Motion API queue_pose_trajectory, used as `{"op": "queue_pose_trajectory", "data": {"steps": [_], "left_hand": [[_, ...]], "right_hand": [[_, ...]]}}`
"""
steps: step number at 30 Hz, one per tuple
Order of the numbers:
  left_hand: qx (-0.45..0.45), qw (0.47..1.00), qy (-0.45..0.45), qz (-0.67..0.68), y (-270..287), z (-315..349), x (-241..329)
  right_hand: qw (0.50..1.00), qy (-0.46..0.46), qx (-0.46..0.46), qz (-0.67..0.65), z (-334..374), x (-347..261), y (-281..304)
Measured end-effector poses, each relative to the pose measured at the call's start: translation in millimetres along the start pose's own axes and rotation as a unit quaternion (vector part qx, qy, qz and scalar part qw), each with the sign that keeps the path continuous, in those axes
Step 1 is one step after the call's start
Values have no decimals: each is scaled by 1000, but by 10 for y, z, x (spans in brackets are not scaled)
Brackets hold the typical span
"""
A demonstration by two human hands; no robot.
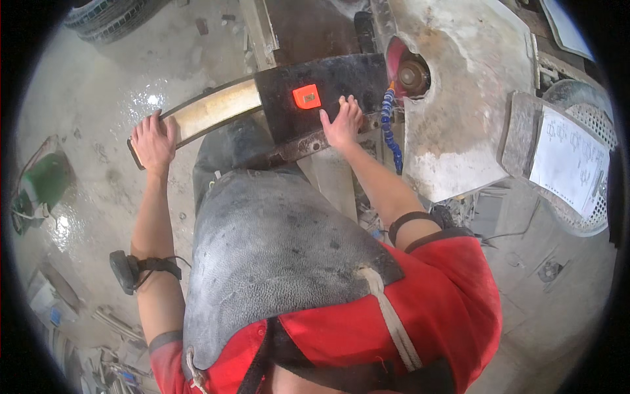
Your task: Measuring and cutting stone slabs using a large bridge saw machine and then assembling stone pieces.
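A long strip with a cream face [216, 107] and dark edges slants across in front of me, its right end meeting a black flat table surface [279, 98]. My left hand [154, 141] is closed around the strip's far left end, fingers over its top. On the black surface lies an orange tape measure [306, 96]. My right hand [344, 125] rests at the near right part of that surface, thumb apart from the fingers, holding nothing visible. Just right of it stands a blue segmented hose [390, 131] with an orange nozzle, pointing up at a round metal spindle [411, 77].
A large stained pale panel [459, 98] surrounds the spindle. Farther right, a paper sheet with drawings [569, 161] lies over a perforated white chair [594, 220]. Tyres [108, 20] and a green container [47, 178] stand left on the wet floor. A grey apron [282, 243] covers my front.
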State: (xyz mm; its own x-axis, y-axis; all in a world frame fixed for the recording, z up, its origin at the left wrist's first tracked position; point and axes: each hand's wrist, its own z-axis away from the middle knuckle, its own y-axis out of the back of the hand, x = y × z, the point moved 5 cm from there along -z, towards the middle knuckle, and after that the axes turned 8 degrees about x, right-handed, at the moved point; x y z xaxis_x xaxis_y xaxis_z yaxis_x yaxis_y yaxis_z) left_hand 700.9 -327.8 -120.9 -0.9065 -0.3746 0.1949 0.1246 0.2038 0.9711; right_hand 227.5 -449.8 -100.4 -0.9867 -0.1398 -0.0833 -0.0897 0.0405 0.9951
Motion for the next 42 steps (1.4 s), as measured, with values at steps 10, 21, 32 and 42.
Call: {"op": "queue_pose_trajectory", "data": {"steps": [10, 21, 32, 42], "left_hand": [[-19, 1000, 1, 4, -47, -159, -41], [-12, 1000, 0, -2, -92, -289, -94], [10, 1000, -5, 5, -82, -392, -97], [-15, 1000, 4, -17, -109, -460, -118]], "right_hand": [[1000, 4, -9, 12, -138, -48, -39], [1000, 12, 10, 7, -273, -109, -63], [1000, 1, -4, 11, -386, -140, -71], [1000, -3, -4, 4, -458, -169, -78]]}}
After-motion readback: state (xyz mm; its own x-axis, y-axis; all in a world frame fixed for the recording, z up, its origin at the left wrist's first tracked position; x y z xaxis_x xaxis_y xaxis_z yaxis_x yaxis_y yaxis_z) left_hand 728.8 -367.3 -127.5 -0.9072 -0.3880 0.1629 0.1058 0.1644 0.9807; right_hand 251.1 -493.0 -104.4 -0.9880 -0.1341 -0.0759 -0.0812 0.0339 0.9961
